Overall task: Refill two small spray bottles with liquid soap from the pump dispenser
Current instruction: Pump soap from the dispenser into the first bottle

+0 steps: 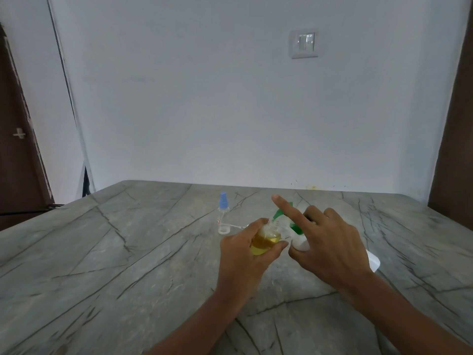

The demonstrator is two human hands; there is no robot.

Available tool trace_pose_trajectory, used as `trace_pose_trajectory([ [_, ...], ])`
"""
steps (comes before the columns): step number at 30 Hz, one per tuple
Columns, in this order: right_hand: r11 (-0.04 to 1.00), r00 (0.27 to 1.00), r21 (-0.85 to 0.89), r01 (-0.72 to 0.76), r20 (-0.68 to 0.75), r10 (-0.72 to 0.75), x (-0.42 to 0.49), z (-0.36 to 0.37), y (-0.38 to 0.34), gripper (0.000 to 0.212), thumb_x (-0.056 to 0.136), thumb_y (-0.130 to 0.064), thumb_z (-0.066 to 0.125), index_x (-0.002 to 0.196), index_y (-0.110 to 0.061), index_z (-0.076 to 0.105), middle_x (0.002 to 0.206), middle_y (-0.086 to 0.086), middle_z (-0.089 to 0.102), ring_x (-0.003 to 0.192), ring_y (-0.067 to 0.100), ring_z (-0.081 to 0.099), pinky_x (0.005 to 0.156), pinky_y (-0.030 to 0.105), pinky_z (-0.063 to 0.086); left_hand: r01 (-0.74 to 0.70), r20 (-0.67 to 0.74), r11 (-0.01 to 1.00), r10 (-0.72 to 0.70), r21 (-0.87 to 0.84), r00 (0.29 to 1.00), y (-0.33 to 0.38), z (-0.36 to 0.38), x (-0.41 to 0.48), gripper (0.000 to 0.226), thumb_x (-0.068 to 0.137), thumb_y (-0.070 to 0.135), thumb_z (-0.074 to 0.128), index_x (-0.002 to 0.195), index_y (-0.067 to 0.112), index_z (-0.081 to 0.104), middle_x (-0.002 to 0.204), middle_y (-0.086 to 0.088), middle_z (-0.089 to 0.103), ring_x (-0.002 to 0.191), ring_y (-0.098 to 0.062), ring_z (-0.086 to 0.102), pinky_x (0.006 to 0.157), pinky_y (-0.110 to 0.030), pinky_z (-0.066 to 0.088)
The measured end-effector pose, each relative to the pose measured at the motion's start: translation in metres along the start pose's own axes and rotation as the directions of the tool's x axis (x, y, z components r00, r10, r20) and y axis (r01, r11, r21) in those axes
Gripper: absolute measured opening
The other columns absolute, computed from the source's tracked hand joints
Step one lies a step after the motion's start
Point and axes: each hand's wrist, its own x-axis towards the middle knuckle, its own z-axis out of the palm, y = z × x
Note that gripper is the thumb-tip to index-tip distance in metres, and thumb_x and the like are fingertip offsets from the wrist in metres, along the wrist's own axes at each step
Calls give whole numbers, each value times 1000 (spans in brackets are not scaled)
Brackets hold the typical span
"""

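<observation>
Table (pixel 128 252), left half of frame: open stone from near edge to far edge; you can pass there. Right of centre, crowded: left hand (pixel 243 257) grips the open bottle (pixel 265 240), right hand (pixel 330 247) grips the pump dispenser (pixel 300 244), green spout at the bottle mouth; no way between. Just behind, to the left, the blue-capped spray bottle (pixel 223 213) stands upright. Far right of the table: open strip. Wall (pixel 204 111) closes the back.

Capped spray bottle (pixel 223 213) on tabletop (pixel 128 252) at frame centre, open bottle (pixel 265 240) lower right of it, pump dispenser (pixel 300 244) just right, spout over the open bottle's mouth
</observation>
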Motion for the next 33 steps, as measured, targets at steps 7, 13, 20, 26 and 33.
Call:
trace_pose_trajectory([
  [7,1000,1000,-13,17,-15,-17,-2,1,2,98,59,-46,85,143,-41,34,84,-1,61,64,18,53,44,25,43,12,-1,1000,-12,-6,1000,0,-1,0,54,69,51,74,114,22,65,92,17,66,75,6,62,70,0,43],
  [13,1000,1000,1,10,10,-10,-2,2,2,93,60,-45,85,139,-39,36,86,0,62,66,19,54,46,27,47,11,10,1000,-11,7,1000,0,-1,0,55,69,53,72,115,23,65,95,12,70,76,4,62,70,2,41],
  [20,1000,1000,-3,9,20,-9,-2,4,3,92,57,-43,86,136,-38,38,86,0,63,68,21,56,46,29,49,6,16,1000,-7,21,1000,0,-1,0,55,70,55,70,115,24,64,95,14,68,76,3,62,70,2,41],
  [26,1000,1000,1,17,0,-17,-1,5,3,91,53,-46,88,131,-36,42,85,1,64,66,21,58,46,30,48,4,32,1000,-5,22,999,-1,1,-1,56,69,54,71,115,22,65,96,12,69,77,-1,64,71,-2,46],
  [33,1000,1000,5,25,-16,-25,-2,3,4,92,55,-44,87,134,-36,41,84,-1,62,65,19,54,47,25,43,11,35,999,-12,39,999,-2,1,0,59,70,57,68,117,23,64,96,11,70,76,-1,63,71,1,43],
])
